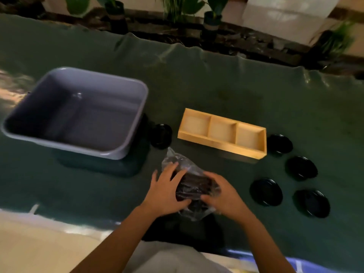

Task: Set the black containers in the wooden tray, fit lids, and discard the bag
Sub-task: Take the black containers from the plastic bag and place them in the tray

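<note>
Both hands work on a clear plastic bag [189, 174] lying on the green cloth [216, 91] at the near edge of the table. Left hand [167, 192]: fingers spread and fairly straight, laid flat across the bag's left side, fingertips reaching toward its crumpled far end, thumb tucked along the bag's near side. Right hand [220, 196]: fingers curled over the bag's right end, gripping plastic and contents together. Through the film, a dark stack of black containers [194, 187] is visible between the 2 hands; the count is not readable because of blur. The bag's loose neck sticks up just beyond the left fingertips. Beyond the right hand, well apart from it, sits the wooden tray [222, 146] with 3 compartments, all showing bare wood. To the right of the right hand, 4 round black lids lie flat on the cloth: 1 just beside the tray's right end [280, 144], 1 nearer [301, 168], 1 closest to the right hand [266, 191], and 1 farthest right [312, 202]. A 5th black round piece [161, 135] lies beyond the left hand, between the tray and a grey plastic tub [78, 111]; whether it is a lid or a container cannot be told. The tub stands beyond and left of the left hand.
</note>
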